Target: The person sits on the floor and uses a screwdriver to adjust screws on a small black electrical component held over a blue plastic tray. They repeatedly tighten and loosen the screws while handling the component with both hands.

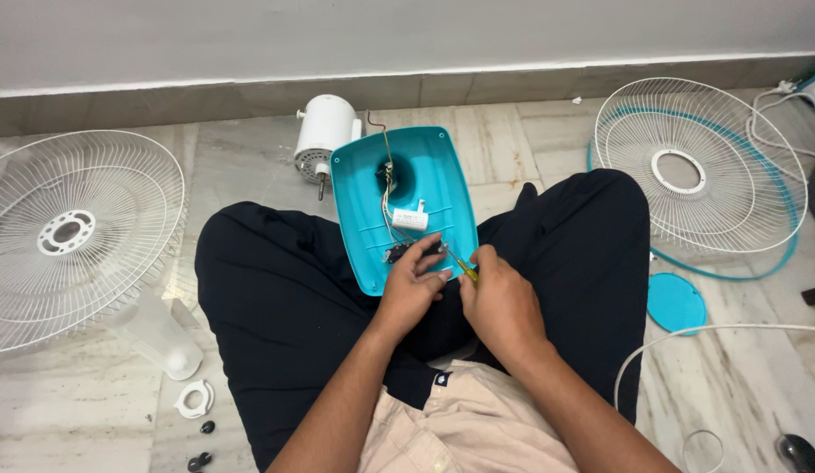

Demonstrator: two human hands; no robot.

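As I sit cross-legged on the marble floor point(250, 149), a teal plastic fan housing point(406, 203) lies across my lap with its hollow inside facing up; everything else I place by that housing. My left hand point(412, 287) is at its near edge, fingers curled and pinching a small dark switch part point(416, 252) seated inside; my right hand point(499, 302), just right of that edge, is closed around a thin screwdriver with a yellow handle point(465, 269), its tip aimed at the switch part. Inside the housing, thin wires point(387, 180) run down to a small white capacitor block point(409, 219) near its middle. Just beyond the housing's far left corner lies the white fan motor point(323, 133), shaft pointing toward me; well to the left rests a white wire grille point(70, 236), with a clear blade hub point(158, 337), a white ring nut point(195, 399) and small black screws point(200, 459) nearer me; well to the right lies a second grille with a teal rim point(697, 171), a teal round cap point(676, 303) below it, and a white cable point(714, 337). I judge the tip could slip off the fastener and nick the wires or my left fingertips, since the housing is only balanced on my legs; a freed screw could drop into my lap and be lost.
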